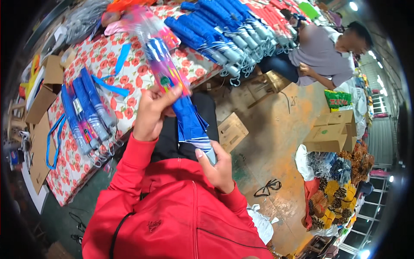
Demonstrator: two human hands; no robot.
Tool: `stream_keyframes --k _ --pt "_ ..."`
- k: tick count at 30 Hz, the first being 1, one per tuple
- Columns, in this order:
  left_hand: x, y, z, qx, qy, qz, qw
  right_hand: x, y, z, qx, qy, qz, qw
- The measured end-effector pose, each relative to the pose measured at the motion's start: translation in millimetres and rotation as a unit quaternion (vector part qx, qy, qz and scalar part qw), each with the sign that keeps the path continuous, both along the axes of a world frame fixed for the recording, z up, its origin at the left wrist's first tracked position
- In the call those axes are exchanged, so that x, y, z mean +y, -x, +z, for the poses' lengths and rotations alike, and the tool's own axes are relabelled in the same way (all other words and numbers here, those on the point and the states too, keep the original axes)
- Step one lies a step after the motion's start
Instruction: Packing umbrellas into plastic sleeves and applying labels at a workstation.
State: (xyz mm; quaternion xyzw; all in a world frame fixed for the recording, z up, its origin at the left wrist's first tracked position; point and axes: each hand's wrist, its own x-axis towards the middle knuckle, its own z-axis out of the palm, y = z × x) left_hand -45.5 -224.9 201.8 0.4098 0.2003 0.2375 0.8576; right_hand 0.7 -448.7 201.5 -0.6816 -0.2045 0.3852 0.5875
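Note:
A folded blue umbrella [189, 123] with white stripes lies between my hands, its top end inside a clear plastic sleeve [161, 64] with pink and blue print. My left hand [151, 112] pinches the sleeve's lower edge around the umbrella. My right hand [215, 166] grips the umbrella's handle end near my lap. Both arms wear red sleeves.
A table with a red flowered cloth [129, 73] holds a row of blue umbrellas [86, 112] at left and another row [224, 34] at the back. A seated person [319, 56] is at upper right. Cardboard boxes [330, 131] and piled goods [336, 190] stand on the floor at right.

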Motion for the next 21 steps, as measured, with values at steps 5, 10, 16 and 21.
stream_keyframes --k 5,10,16,21 --pt "19.9 14.5 5.6 0.035 -0.074 0.14 0.987 -19.7 1.8 -15.5 -0.274 0.019 -0.01 0.961" --pt "29.3 9.1 -2.0 -0.042 -0.032 0.213 0.976 -28.7 6.9 -33.1 -0.281 0.013 -0.005 0.96" --pt "14.3 6.1 2.5 -0.062 0.007 0.175 0.983 -23.7 9.6 -36.9 -0.191 0.023 0.007 0.981" --pt "-4.3 3.7 2.8 -0.043 -0.003 0.149 0.988 -12.1 7.4 -32.7 -0.091 0.019 0.05 0.994"
